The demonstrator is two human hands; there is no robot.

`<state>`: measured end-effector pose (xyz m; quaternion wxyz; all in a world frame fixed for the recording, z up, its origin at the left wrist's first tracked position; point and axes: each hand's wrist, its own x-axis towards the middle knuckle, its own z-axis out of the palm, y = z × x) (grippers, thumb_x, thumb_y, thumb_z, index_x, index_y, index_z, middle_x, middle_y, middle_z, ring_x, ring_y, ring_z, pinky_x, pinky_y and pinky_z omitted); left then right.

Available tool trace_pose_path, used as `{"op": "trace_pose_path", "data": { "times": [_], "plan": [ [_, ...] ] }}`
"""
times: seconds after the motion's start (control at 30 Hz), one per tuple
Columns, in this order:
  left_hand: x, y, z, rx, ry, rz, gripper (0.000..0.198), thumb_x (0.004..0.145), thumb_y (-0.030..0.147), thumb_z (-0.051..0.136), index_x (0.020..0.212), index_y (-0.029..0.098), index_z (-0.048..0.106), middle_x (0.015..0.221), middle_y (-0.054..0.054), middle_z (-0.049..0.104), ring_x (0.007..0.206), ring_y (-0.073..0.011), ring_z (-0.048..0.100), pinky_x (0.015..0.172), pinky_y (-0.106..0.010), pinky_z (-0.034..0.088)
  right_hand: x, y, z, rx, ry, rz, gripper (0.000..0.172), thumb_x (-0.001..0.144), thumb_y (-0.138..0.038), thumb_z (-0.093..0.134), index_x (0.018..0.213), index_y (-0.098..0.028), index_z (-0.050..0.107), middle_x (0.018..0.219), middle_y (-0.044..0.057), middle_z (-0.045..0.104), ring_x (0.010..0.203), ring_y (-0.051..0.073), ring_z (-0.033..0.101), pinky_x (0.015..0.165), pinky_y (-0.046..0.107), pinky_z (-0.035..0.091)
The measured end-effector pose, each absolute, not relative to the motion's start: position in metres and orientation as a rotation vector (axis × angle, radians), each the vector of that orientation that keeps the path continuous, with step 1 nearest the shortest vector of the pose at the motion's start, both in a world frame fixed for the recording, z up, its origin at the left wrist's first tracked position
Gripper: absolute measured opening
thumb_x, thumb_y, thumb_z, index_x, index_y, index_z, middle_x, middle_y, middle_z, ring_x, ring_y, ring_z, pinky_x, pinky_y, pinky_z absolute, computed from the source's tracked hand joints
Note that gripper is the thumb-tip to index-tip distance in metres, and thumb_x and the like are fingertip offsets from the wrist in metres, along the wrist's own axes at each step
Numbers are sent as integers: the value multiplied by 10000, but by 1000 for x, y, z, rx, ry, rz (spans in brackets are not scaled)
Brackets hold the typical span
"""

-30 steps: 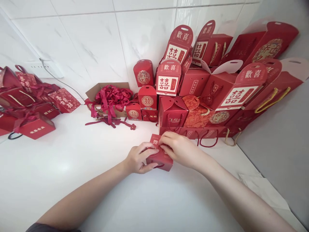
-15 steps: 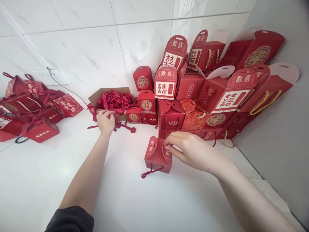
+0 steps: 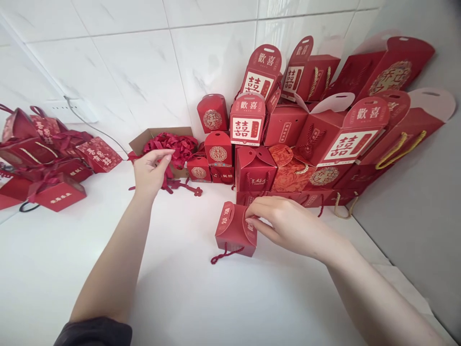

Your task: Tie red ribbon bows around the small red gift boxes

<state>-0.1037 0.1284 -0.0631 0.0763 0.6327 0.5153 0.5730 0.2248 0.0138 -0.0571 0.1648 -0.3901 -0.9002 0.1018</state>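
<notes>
Two hands — right hand clasps red gift box, left hand above red ribbons — grip unclear

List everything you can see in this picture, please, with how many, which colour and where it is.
gift box: one, red, on the counter, cord hanging in front
stacked gift boxes and bags: many, red, piled in the wall corner
carton: one, brown, against the wall
ribbons: a bunch, red, in the carton and on the counter
boxes and bags: several, red, far left on the counter
wall socket: one, white, on the tiled wall
counter: one, white, under everything
left hand: one, over the ribbons
right hand: one, touching the gift box
</notes>
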Motion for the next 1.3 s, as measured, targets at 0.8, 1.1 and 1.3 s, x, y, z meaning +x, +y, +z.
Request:
{"op": "trace_pose_path", "data": {
  "times": [0.8, 1.1, 1.3],
  "plan": [
    [14, 15, -45, 1717, 1050, 872, 245, 712, 258, 784, 926, 173, 700, 865, -33, 731, 737, -134, 679, 675, -229, 581, 197, 13, -73, -656, -1033, 1548, 179, 813, -362, 712, 938, -238, 747, 968, 21, 752, 864, 144, 681, 899, 325, 516],
    [17, 12, -44, 1851, 928, 671, 148, 836, 276, 660, 903, 190, 760, 800, -31, 743, 664, -122, 666, 608, -197, 542, 197, 18, -77, -674, -945, 1514, 194, 800, -384, 721, 905, -221, 731, 892, 18, 759, 733, 134, 695, 712, 267, 547],
    [18, 10, -47, 1629, 840, 641, 182, 866, 305, 633, 948, 179, 735, 864, -73, 763, 769, -171, 735, 608, -199, 589, 200, 16, -70, -685, -858, 1496, 173, 804, -380, 712, 907, -241, 714, 927, -5, 759, 758, 120, 704, 742, 243, 552]
  ]
}}
